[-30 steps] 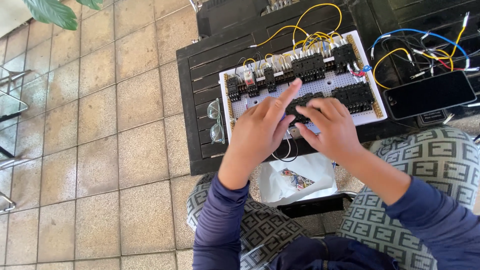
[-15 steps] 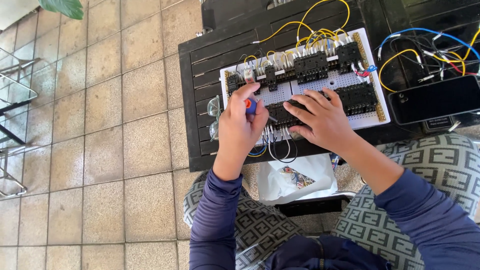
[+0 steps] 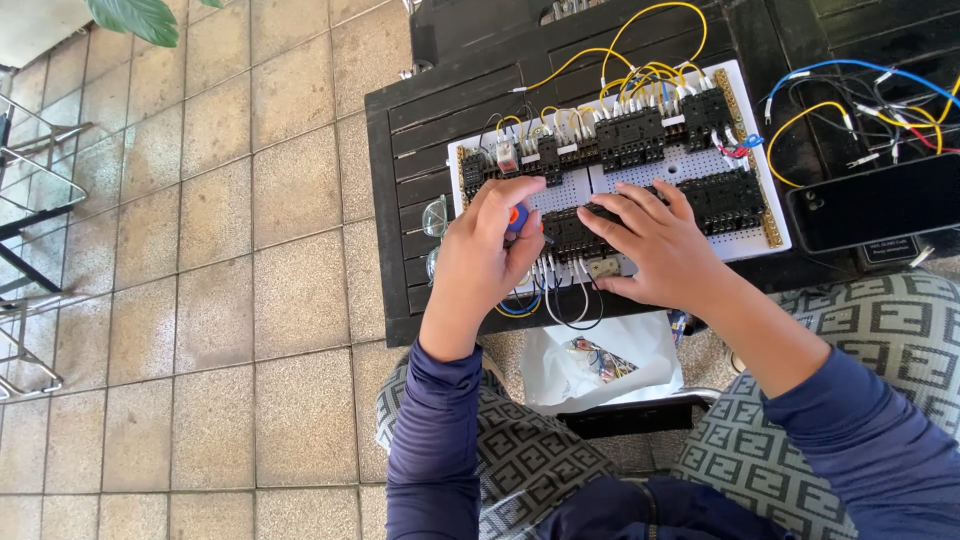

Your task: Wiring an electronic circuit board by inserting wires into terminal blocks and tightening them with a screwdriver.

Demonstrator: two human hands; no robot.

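Since the earlier frame, little has shifted: the left hand remains closed round a small screwdriver with a red and blue handle, and the right hand stays spread flat on the white wiring board. Tool tip is hidden under the fingers; it appears to point down at a black terminal block near the board's front edge. Right hand lies open, holding nothing, fingers pressed on the blocks, evidently to steady the board against the tool's pressure. Board sits on the dark slatted surface, directly ahead of the person's knees. Loose wires and a dark phone lie to the right, apart from the work. Safety glasses rest just beside the board's left edge. A white plastic bag of small parts sits below, between the knees.
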